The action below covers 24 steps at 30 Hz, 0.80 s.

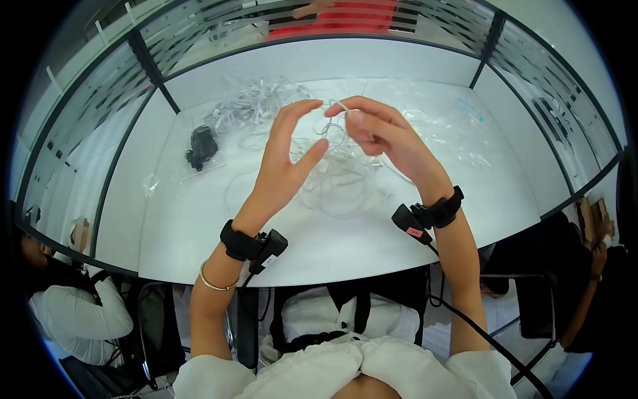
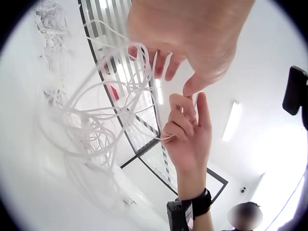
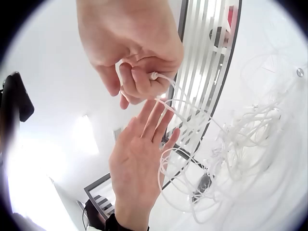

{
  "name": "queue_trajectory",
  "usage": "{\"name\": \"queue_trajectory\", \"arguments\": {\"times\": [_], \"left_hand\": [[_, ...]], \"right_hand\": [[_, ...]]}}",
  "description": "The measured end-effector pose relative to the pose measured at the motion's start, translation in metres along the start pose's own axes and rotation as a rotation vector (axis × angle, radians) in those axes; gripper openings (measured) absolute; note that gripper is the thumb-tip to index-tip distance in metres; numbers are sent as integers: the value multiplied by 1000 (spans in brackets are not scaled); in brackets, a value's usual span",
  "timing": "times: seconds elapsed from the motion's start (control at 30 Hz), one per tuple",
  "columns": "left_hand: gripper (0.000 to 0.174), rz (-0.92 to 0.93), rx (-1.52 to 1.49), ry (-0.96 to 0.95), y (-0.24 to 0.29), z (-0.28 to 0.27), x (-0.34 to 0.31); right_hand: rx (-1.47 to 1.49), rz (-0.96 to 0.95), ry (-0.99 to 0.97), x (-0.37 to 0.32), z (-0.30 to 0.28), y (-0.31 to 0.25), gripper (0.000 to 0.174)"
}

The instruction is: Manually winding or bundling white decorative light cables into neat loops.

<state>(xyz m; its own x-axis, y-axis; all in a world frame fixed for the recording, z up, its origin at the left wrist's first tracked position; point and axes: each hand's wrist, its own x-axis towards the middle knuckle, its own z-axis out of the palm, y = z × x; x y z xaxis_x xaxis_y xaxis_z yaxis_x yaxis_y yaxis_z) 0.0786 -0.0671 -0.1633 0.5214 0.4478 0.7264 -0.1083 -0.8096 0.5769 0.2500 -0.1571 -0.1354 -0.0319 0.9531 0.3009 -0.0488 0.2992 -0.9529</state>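
Observation:
A thin white cable [image 3: 181, 90] runs in loose loops between the two hands. My right hand [image 1: 392, 133] grips it in curled fingers, and a small white end piece [image 3: 154, 75] pokes out from that fist in the right wrist view. My left hand [image 1: 282, 156] faces it with straight fingers and the thumb spread apart. Its fingertips [image 3: 149, 113] reach close to the right hand, and loops of cable hang beside its little-finger side. Below both hands a loose tangle of white cable [image 1: 342, 193] lies on the white table [image 1: 199, 233].
A heap of white cables [image 1: 249, 103] covers the back left of the table. In front of it sits a black object [image 1: 202, 146]. Clear plastic bags [image 1: 458, 133] are spread at the right. Low partitions [image 1: 319, 60] enclose the table, with people seated on either side.

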Motion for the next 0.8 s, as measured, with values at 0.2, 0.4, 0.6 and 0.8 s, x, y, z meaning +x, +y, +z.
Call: {"name": "queue_trajectory", "arguments": {"times": [0.2,0.4,0.6,0.8], "left_hand": [[13,-120,-161,-200,1,-7,4],[12,-151,-345,105,-2,-12,39],[17,-124,-445,23,11,-41,81],[20,-185,-61,-428,28,-52,89]], "right_hand": [[-162,17,-208,-9,4,-8,48],[-271,75,-136,0,-13,-28,28],[-671,-124,182,18,-35,-12,26],[-76,-356,569,38,-51,-16,34]]}}
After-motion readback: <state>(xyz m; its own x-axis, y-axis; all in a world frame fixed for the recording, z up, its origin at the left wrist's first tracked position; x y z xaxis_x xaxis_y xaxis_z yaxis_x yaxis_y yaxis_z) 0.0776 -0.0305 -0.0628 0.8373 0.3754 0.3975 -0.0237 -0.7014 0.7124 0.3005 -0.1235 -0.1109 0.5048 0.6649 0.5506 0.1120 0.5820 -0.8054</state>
